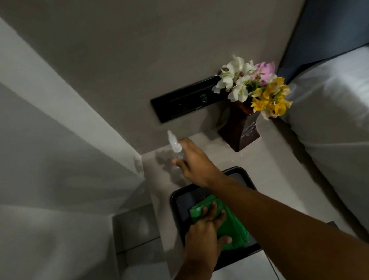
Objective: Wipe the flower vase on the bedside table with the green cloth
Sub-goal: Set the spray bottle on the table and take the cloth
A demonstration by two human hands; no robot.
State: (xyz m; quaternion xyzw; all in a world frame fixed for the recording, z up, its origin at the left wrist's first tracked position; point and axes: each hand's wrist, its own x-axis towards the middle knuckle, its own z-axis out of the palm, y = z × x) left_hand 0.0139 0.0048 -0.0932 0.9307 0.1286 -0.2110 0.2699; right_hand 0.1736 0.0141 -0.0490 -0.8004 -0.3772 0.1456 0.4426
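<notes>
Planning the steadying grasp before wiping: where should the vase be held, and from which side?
Probably the narrow neck of the vase, just under the flowers, coming from the front-left. It's square-sided and flares to a wide base, so the neck fits a hand best; flowers overhang the top, the bed crowds its right and the wall is behind.

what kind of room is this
Probably a bedroom, maybe a hotel room: a bed with white linen, a bedside table holding a vase of flowers, and a switch panel on the wall.
</notes>
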